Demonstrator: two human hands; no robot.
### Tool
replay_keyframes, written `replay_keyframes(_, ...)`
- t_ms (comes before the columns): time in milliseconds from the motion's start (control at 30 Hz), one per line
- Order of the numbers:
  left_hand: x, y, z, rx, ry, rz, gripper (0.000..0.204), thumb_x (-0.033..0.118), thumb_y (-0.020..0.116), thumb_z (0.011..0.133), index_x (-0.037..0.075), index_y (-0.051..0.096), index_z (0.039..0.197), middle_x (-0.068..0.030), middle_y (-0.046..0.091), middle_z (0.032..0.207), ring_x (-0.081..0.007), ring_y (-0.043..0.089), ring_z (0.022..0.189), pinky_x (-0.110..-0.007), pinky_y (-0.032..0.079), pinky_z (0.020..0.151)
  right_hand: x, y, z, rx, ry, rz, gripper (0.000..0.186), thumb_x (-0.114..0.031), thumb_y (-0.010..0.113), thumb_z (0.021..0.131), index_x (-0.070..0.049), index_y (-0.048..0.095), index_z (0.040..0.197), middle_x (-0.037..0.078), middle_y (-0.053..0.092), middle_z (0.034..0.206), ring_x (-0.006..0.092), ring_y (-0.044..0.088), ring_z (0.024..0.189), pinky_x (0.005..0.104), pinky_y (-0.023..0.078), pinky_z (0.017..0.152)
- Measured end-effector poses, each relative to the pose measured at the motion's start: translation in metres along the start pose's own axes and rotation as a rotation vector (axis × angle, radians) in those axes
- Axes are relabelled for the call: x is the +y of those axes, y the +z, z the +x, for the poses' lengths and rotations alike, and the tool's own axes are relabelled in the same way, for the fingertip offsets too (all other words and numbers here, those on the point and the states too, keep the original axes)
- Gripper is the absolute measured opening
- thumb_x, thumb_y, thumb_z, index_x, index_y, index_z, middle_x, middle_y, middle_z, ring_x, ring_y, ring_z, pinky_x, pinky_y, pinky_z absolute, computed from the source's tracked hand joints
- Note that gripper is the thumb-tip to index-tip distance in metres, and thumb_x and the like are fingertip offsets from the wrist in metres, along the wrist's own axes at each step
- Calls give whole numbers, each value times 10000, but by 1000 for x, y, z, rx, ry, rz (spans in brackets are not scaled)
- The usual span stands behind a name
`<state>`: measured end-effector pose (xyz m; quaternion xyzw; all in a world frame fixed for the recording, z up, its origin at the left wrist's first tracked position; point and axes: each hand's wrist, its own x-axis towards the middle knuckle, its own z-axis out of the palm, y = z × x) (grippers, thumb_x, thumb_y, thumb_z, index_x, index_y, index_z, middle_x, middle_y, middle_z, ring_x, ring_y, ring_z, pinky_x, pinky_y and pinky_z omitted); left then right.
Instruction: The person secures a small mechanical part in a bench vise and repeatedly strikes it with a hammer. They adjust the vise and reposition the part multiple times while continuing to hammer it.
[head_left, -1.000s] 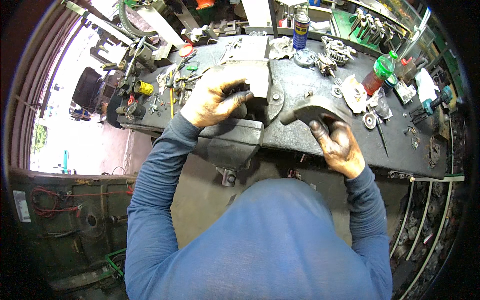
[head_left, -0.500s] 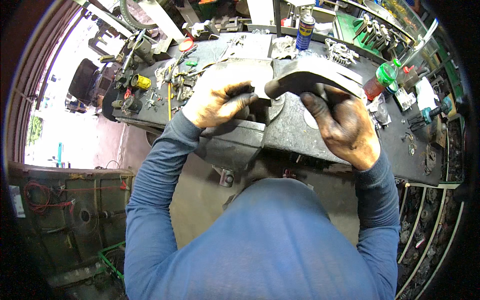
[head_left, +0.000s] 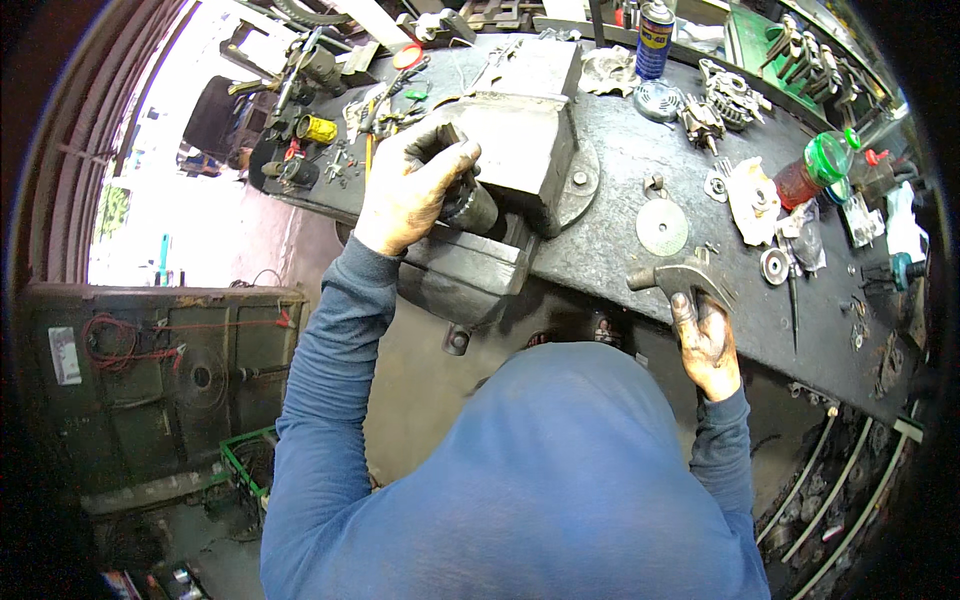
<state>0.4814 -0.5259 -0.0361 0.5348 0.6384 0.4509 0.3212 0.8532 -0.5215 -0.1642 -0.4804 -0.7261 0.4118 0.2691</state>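
Note:
A large metal bench vise point(head_left: 518, 150) stands at the front edge of the workbench. A dark, ring-ended cylindrical metal part point(head_left: 470, 208) sits at its jaws. My left hand point(head_left: 405, 195) is closed just above and left of that part, fingers curled and thumb pressed in. Whatever it grips is mostly hidden; a dark bit shows at the fingers. Over the bench's front edge on the right, my right hand point(head_left: 712, 345) is wrapped round a hammer point(head_left: 680, 279). The hammer's dark head points left, and its handle is hidden by the hand.
Behind the right hand lie a round disc point(head_left: 662, 228), a small pulley point(head_left: 774, 266) and a screwdriver point(head_left: 795, 310). Farther back stand a blue spray can point(head_left: 654, 42), metal housings point(head_left: 730, 95) and a green-topped bottle point(head_left: 812, 170). Loose tools and a yellow can point(head_left: 316, 129) lie left.
My right hand has drawn the hammer down and right, away from the vise. My left hand has shifted slightly left, leaving the cylindrical part in view. The whole view has also shifted.

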Motion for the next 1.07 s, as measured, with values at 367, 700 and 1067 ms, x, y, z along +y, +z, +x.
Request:
replay_keyframes(367,0,-1,-1,-18,-31,-7,150,184,677,952,37,671,925,-30,680,798,-63,561,601,-209,424,528,2,-21,24,-175,-7,97,423,-310,577,1033,42,593,1267,240,663,1206,346,623,1119,416,465,976)
replay_keyframes(700,-3,-1,2,-81,151,55,152,165,690,947,20,675,903,-12,657,772,-66,571,642,-235,455,575,-37,-20,36,-131,-4,-67,456,-365,577,1024,47,624,1214,235,687,1063,335,642,973,423,486,900)
replay_keyframes(1067,-15,-11,5,-175,480,292,145,165,716,939,28,680,969,-29,631,849,-135,577,796,-299,477,734,-175,-41,84,-126,-463,15,328,-238,588,1021,22,647,1212,173,711,1126,267,665,1052,356,500,941)
